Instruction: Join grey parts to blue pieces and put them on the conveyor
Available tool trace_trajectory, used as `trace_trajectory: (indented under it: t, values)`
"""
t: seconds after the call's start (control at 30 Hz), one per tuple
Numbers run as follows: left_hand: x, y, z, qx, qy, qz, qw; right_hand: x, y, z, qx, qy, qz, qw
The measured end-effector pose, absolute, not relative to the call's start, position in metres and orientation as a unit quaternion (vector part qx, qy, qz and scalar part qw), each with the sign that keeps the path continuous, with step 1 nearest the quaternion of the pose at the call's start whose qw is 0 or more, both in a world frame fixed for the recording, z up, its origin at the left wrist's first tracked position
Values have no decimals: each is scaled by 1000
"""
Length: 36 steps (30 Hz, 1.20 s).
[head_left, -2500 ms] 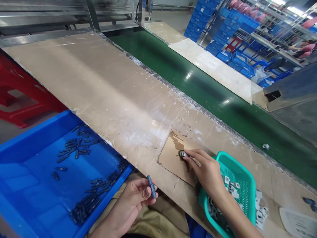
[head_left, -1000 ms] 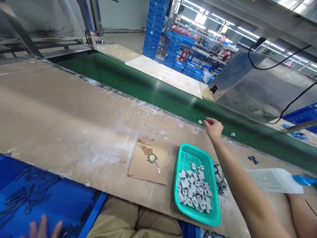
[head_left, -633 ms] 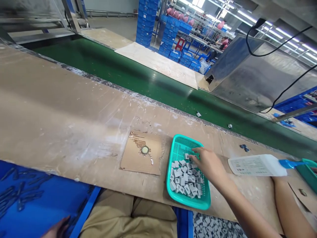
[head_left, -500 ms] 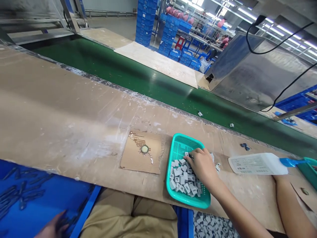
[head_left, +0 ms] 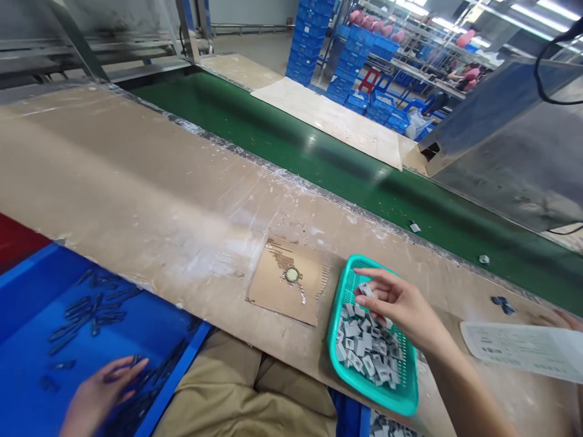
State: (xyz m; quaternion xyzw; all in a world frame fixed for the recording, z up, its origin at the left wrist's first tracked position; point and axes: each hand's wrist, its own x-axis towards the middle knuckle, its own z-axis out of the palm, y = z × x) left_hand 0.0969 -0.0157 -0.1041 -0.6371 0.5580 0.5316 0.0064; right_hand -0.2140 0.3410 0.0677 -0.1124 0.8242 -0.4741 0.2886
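Observation:
My right hand (head_left: 403, 303) is above the green basket (head_left: 334, 328), pinching a small light-grey plastic block (head_left: 365, 290) between thumb and fingers. Many similar grey blocks (head_left: 364, 349) lie loose in the basket below it. Over at the lower left, my left hand (head_left: 102, 388) reaches into a blue bin (head_left: 31, 340) of dark elongated plastic parts (head_left: 95, 312). A dark part (head_left: 135, 361) shows at its fingertips, closed around it. Between the hands, a cardboard piece (head_left: 282, 303) lies on the table with a small round pale-centred dab (head_left: 292, 275) and glossy brown streaks on it.
A green conveyor belt (head_left: 273, 142) runs behind the table, with two small pieces on it. At right lie a white bottle (head_left: 519, 346) and dark bits (head_left: 503, 304); another person's hand (head_left: 562, 320) is beside the bottle. Blue crates (head_left: 310, 42) stand stacked beyond.
My right hand has lifted from the pile with a grey block in its fingers. The left hand has come up in the bin with a dark part. The view has swung left.

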Motion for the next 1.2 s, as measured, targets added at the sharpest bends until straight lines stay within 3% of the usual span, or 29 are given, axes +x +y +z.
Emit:
trace_trajectory:
  t: [0.23, 0.3, 0.47, 0.63, 1.07, 1.2]
  values:
    - [74, -2, -70, -631, 279, 716, -100, -206, 279, 69, -215, 771, -481, 357]
    - [67, 3, -58, -607, 255, 745, -107, -202, 265, 61, -251, 805, -446, 301]
    - [58, 17, -33, -577, 232, 776, -101, -195, 252, 36, -347, 891, -285, 62]
    - [55, 29, -29, -574, 231, 783, -60, -191, 251, 29, -396, 881, -260, 13]
    - [37, 60, -16, -431, 317, 845, 8, -190, 249, 33, -363, 883, -296, 38]
    - [11, 86, 4, -376, 306, 875, 4, -185, 255, 57, -252, 871, -404, 122]
